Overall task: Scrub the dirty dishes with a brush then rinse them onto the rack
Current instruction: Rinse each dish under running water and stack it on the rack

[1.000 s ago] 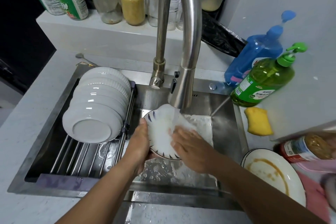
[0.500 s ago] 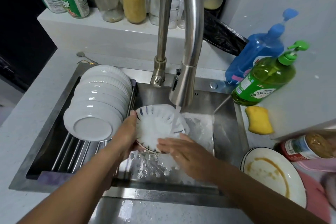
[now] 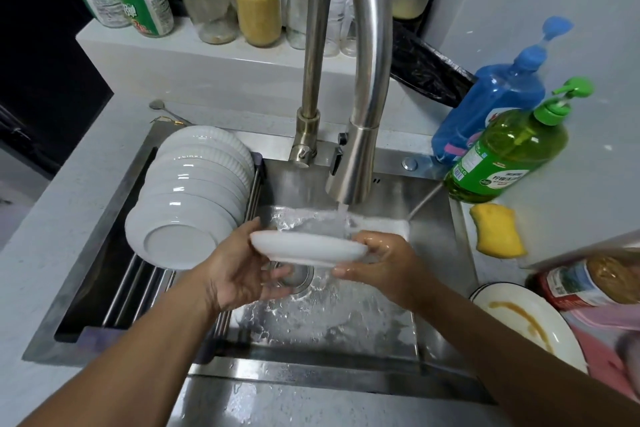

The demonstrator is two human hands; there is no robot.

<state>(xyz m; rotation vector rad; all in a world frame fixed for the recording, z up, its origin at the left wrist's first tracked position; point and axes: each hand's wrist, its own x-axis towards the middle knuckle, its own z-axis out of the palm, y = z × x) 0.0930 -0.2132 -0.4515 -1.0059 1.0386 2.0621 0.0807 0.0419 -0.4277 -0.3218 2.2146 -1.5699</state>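
Tipped nearly edge-on since a moment ago, the plate point(image 3: 308, 248) is hiding its patterned face under the faucet point(image 3: 349, 163) stream, above the sink's point(image 3: 429, 218) drain; left hand point(image 3: 239, 274) and right hand point(image 3: 384, 262) are gripping opposite rims, beside stacked bowls point(image 3: 187, 198) filling the rack point(image 3: 138, 288).

White plate point(image 3: 308, 246), white bowls point(image 3: 194, 191) – ribbed sides. Yellow sponge point(image 3: 498, 229), green soap point(image 3: 509, 156), blue bottle point(image 3: 491, 104) – steel sink point(image 3: 433, 218).
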